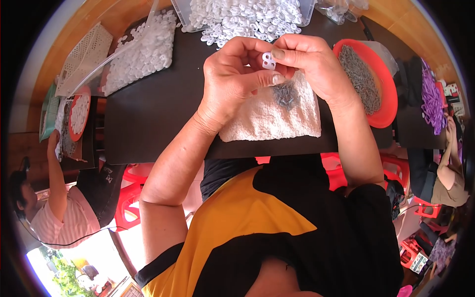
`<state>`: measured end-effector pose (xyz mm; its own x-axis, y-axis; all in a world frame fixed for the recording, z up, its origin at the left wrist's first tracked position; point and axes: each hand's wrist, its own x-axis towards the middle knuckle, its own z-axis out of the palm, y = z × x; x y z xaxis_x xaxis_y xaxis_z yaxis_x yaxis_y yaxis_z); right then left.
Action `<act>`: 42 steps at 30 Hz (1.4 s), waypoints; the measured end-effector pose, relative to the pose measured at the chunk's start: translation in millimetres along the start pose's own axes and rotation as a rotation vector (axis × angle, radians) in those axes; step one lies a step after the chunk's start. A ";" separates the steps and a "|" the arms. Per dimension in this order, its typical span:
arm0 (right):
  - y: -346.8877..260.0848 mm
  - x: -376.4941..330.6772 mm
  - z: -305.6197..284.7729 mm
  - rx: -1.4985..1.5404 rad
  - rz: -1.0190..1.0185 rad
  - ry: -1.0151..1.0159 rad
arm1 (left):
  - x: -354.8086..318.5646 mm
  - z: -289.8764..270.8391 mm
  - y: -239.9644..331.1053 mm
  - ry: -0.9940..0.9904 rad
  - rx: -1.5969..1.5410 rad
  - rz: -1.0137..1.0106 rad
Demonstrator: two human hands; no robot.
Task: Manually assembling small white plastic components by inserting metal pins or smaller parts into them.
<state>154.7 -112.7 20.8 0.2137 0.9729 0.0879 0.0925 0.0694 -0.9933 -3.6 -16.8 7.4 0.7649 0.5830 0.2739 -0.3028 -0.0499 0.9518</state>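
Note:
Above a folded cream towel (267, 121), a small white plastic piece with holes (268, 61) is held up between my two hands. My left hand (232, 74) is closed round its lower and left side, the thumb reaching under it. From the other side my right hand (314, 62) pinches it, thumb at its upper edge. Whether a smaller part sits in the fingers too is hidden. On the towel below lies a little heap of small grey metal parts (285, 95), too small to make out exactly.
A clear bin (310, 12) of white plastic pieces (247, 22) stands at the back, with more heaped at left (141, 54). At right, a red tray (388, 106) holds grey metal parts (358, 74). Co-workers sit at far left (64, 213) and far right (450, 183).

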 end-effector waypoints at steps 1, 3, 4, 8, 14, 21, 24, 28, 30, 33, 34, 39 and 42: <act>1.0 0.0 -1.1 -0.005 -0.019 -0.010 | 0.0 1.4 -0.9 0.013 -0.023 0.020; 1.1 -0.4 -1.1 0.004 -0.012 -0.019 | 0.3 -1.8 -0.6 -0.001 0.047 0.017; 1.0 -1.1 -0.7 0.014 -0.004 -0.027 | 0.4 -3.1 -0.2 -0.015 0.117 0.013; -1.1 -2.7 0.3 0.048 0.036 -0.048 | -4.3 -0.6 8.5 -0.035 0.048 0.016; -4.0 -6.4 7.0 0.171 0.078 -0.059 | -7.4 0.5 8.0 -0.077 -0.016 0.116; -5.3 -10.8 14.6 0.272 0.075 -0.076 | -7.0 -3.5 4.1 -0.100 0.058 0.321; -1.3 -9.9 15.4 0.319 0.055 -0.091 | -6.3 -5.7 0.7 -0.117 0.010 0.300; 2.1 -8.6 15.8 0.383 0.048 -0.098 | -3.6 -3.9 -0.9 -0.097 -0.103 0.235; 3.0 -8.5 15.8 0.371 0.066 -0.099 | -3.7 -6.2 -2.8 -0.110 -0.051 0.268; 5.8 -7.7 17.9 0.430 0.055 -0.132 | -4.6 -7.5 -1.8 -0.111 -0.029 0.247; 7.2 -7.6 18.8 0.467 0.039 -0.152 | -6.7 -4.5 3.9 -0.091 -0.131 0.132; 8.0 -1.8 15.1 0.416 0.031 -0.101 | -1.8 -0.5 -1.9 -0.054 -0.151 0.177; 6.3 -0.9 10.8 0.410 0.040 -0.020 | -1.4 0.4 -0.3 -0.024 -0.150 0.184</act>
<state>144.6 -110.8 13.7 0.1900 0.9804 0.0515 -0.3114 0.1100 -0.9439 -4.4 -18.0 6.8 0.7021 0.5556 0.4454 -0.5179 -0.0308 0.8549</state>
